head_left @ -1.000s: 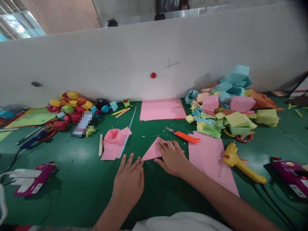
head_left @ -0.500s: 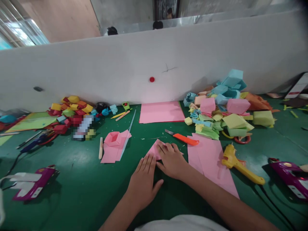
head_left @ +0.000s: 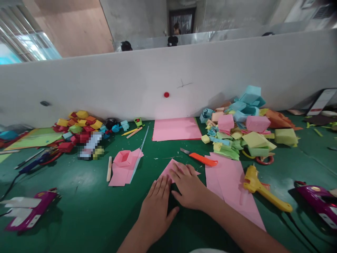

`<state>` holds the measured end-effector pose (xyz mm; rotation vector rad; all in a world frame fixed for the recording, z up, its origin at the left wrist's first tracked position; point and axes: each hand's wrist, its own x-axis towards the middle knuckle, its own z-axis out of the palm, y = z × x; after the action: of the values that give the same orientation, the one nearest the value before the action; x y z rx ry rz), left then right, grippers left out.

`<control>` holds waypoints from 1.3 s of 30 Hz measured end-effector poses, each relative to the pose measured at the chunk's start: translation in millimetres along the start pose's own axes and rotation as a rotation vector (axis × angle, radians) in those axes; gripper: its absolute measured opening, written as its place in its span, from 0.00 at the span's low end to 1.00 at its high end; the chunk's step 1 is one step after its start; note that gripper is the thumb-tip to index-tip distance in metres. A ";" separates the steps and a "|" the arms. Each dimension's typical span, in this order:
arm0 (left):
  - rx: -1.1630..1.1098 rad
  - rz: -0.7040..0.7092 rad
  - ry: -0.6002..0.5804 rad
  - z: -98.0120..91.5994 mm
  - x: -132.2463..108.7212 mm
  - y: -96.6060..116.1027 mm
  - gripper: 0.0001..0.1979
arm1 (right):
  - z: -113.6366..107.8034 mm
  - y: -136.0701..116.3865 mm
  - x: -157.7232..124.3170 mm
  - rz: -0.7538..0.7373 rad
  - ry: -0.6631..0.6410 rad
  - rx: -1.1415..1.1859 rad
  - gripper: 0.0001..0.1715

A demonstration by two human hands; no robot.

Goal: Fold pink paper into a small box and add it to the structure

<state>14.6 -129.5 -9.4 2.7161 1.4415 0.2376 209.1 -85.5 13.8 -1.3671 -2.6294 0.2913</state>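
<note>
Pink sheet (head_left: 172,166), middle of the green table (head_left: 79,211) toward its near edge: looks early, just a triangle fold, rest unshaped; left hand (head_left: 158,207) and right hand (head_left: 189,188) flat on it, fingers straight, pressing, gripping nothing.

A green table (head_left: 86,211) stands against a low white partition (head_left: 105,88), behind which rise a grey concrete wall (head_left: 137,17) with a dark doorway (head_left: 184,19) and a tan wall (head_left: 76,31), while daylight comes in through a window (head_left: 26,49) at the far left.
</note>
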 end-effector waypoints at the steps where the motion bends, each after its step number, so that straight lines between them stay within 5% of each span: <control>1: -0.008 -0.001 0.001 -1.5 0.7 0.3 0.38 | -0.5 -4.6 -1.2 -0.026 0.016 -0.004 0.44; 7: 0.000 -0.028 -0.072 -7.0 3.8 3.7 0.38 | -7.4 -24.1 -7.2 -0.167 0.005 0.040 0.42; 24: 0.041 0.002 0.031 6.0 -0.3 -2.0 0.36 | 9.0 -10.0 -6.6 -0.069 -0.105 0.242 0.46; 39: -0.011 0.011 -0.032 -8.2 -1.1 -0.9 0.37 | 15.8 15.7 -37.0 -0.012 -0.020 0.022 0.46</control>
<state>11.9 -130.1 -1.5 2.7065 1.4136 0.2006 238.9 -108.6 -7.4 -1.3482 -2.6412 0.3330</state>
